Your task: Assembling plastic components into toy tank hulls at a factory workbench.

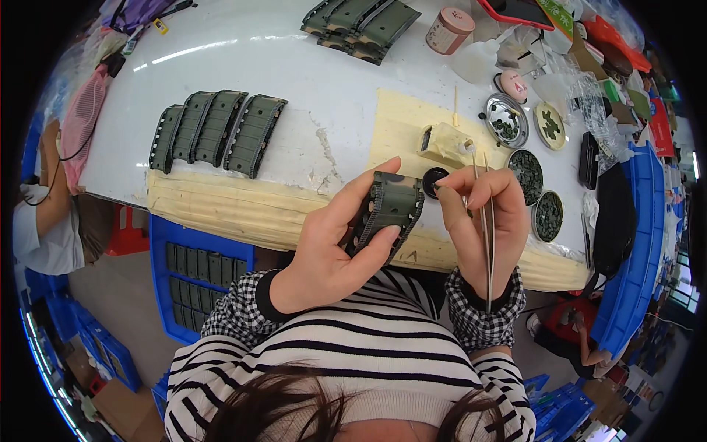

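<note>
My left hand is closed around a dark green camouflage model part, which looks like a toy tank hull with small wheels along its edges. It is held tilted above the table's near edge. Just to its right, my right hand has metal tweezers tucked in it, their tips pointing away from me. The thumb and forefinger of that hand are pinched close to the hull; anything tiny between them is too small to make out. A small round black dish sits just beyond the fingertips.
Several similar green parts stand in a row at the left, with more at the back. Round tins of tiny green pieces and a pink jar are at the right. A blue crate holds more parts below.
</note>
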The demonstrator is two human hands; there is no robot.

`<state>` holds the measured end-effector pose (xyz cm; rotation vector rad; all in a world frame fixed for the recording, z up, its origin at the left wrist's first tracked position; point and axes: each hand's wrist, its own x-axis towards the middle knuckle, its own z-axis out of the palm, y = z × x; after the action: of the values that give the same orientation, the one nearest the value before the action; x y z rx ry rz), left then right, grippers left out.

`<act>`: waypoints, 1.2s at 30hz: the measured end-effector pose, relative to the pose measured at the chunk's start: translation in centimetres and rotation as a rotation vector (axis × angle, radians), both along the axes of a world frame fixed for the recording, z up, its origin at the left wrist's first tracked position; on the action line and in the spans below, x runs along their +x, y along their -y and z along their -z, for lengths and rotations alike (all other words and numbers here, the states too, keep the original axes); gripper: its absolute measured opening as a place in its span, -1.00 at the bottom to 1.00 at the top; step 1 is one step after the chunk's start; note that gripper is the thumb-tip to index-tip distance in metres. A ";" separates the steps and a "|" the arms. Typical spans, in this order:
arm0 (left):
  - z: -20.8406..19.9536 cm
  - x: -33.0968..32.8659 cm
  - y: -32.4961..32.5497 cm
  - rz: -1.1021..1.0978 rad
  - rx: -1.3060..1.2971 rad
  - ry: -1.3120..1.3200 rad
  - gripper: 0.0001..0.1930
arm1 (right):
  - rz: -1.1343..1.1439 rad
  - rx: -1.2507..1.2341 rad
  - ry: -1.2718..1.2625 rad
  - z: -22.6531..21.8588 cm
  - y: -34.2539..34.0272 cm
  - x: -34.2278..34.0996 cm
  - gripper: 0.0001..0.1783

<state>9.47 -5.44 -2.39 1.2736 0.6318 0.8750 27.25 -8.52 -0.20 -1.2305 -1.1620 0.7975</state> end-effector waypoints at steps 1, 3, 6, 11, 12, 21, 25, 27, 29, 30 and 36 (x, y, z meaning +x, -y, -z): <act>0.0 0.0 0.0 -0.008 0.015 -0.014 -0.39 | 0.015 0.081 0.153 0.3 0.0 0.0 -0.74; 0.1 0.0 0.1 -0.015 0.065 -0.052 -0.39 | 0.027 0.209 0.380 0.4 -0.1 0.1 -0.73; 0.6 -0.1 0.0 -0.027 0.173 -0.106 -0.38 | 0.024 0.342 0.553 0.3 -0.5 0.1 -0.70; 0.6 -0.1 -0.1 -0.048 0.290 -0.156 -0.37 | -0.023 0.344 0.693 -0.4 -0.5 0.3 -0.73; 0.6 -0.1 -0.1 -0.054 0.325 -0.171 -0.37 | -0.031 0.355 0.709 -0.4 -0.6 0.3 -0.73; 0.1 -0.4 -0.4 -0.032 0.421 -0.239 -0.37 | -0.153 0.409 0.894 -0.7 -1.1 1.1 -0.77; 0.2 -0.5 -0.5 -0.028 0.441 -0.241 -0.37 | -0.186 0.326 0.817 -1.0 -0.8 1.1 -0.77; 0.3 -0.5 -0.5 -0.028 0.437 -0.240 -0.37 | -0.187 0.327 0.811 -1.1 -0.8 1.1 -0.77; 0.5 -0.4 -0.4 -0.036 0.426 -0.228 -0.37 | -0.196 0.327 0.805 -1.1 -0.8 1.1 -0.76; 0.6 -0.4 -0.4 -0.038 0.411 -0.222 -0.37 | -0.199 0.326 0.804 -1.1 -0.8 1.1 -0.75; 0.8 -0.2 -0.7 0.012 0.140 -0.076 -0.39 | -0.142 0.330 0.621 -0.1 -0.5 1.2 -0.69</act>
<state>9.26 -4.73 -3.16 1.4404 0.6305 0.8760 28.45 -8.02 -0.08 -1.1526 -1.8184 0.2970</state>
